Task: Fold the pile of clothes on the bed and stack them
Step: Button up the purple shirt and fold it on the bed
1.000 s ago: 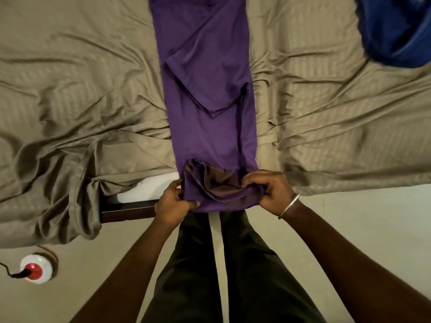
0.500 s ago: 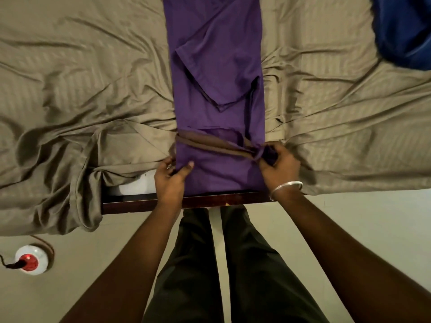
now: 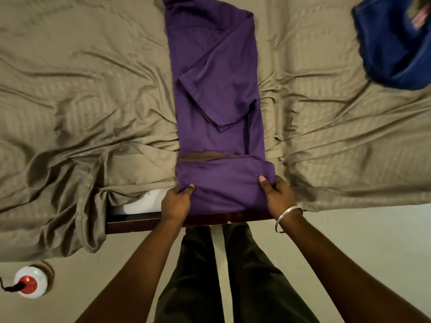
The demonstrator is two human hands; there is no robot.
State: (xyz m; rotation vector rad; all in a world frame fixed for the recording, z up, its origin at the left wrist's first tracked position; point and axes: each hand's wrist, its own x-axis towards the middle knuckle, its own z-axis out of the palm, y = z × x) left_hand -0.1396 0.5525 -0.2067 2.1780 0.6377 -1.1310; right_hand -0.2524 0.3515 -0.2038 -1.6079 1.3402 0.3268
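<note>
Long purple cotton shirt (image 3: 217, 117) flat on wrinkled tan bedsheet (image 3: 81, 94), near end doubled over at bed edge | left hand (image 3: 175, 202), right hand (image 3: 277, 194) grasping fold's corners, thumbs on top, likely keeping edges square | blue garment (image 3: 394, 43) far right, unfolded

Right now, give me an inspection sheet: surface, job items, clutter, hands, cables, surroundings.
Surface: bed with a wrinkled tan bedsheet; dark wooden bed frame exposed at the near edge.
Job's things: purple T-shirt laid lengthwise, sleeve folded in, near end folded over; blue garment at the far right, unfolded.
Clutter: nothing seen on the bed.
Hands: left hand and right hand each grip a near corner of the folded end, thumbs on top; silver bangle on the right wrist.
Cables: dark cord into a red-and-white round device on the floor.
Surroundings: pale floor; the person's dark trousers.
</note>
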